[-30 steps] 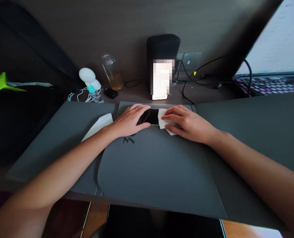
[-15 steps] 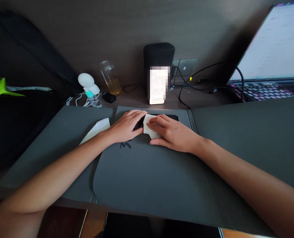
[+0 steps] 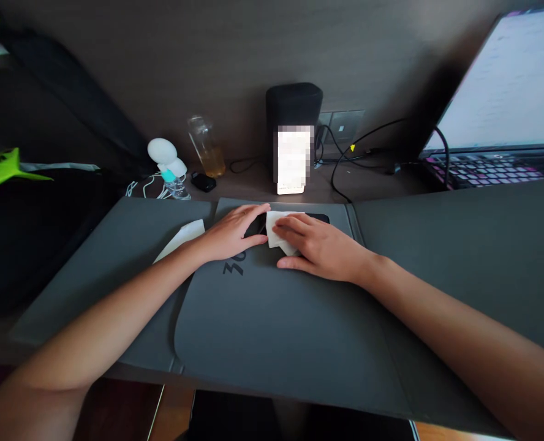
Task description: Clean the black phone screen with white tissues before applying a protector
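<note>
A black phone (image 3: 317,218) lies flat at the far edge of a grey desk mat (image 3: 276,318); only its right end and a sliver at its left show. My left hand (image 3: 233,233) grips its left end, fingers curved over it. My right hand (image 3: 315,245) presses a folded white wipe (image 3: 279,234) onto the phone's screen with flat fingers. A white wipe wrapper (image 3: 180,239) lies on the mat just left of my left wrist.
Behind the mat stand a black cylinder speaker (image 3: 294,116), a glass bottle with amber liquid (image 3: 205,147), a small white fan (image 3: 166,159) with white cable and a small black object (image 3: 203,181). An open laptop (image 3: 497,165) sits at the right with black cables (image 3: 345,165).
My right hand slid the wipe leftward across the phone, from its right end to its left part, uncovering the right end. The left hand stayed on the left end.
</note>
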### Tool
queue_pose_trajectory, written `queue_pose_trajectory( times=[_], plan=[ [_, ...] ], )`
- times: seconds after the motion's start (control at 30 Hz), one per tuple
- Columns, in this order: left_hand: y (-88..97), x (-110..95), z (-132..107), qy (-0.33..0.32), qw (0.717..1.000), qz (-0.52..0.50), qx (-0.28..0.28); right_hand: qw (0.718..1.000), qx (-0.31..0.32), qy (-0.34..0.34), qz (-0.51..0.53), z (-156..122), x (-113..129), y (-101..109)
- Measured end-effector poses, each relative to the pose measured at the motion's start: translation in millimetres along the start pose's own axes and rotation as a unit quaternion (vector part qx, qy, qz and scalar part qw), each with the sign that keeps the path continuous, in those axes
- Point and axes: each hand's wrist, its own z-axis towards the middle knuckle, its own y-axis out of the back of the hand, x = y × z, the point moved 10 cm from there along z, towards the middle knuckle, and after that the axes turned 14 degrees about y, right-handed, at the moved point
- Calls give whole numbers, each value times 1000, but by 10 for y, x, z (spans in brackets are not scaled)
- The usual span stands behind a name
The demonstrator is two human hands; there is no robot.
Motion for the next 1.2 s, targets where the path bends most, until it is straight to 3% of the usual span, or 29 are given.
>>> queue_pose_trajectory(
  times=[0.37, 0.8, 1.2],
  plan=[
    [155, 57, 1, 17, 996, -11, -87, 997, -46, -37, 40, -159, -205, 84],
    [77, -15, -19, -31, 998, 29, -55, 997, -48, -47, 25, -179, -256, 86],
    [51, -35, -32, -35, 997, 51, -50, 998, -53, -19, 34, -138, -215, 105]
  ],
)
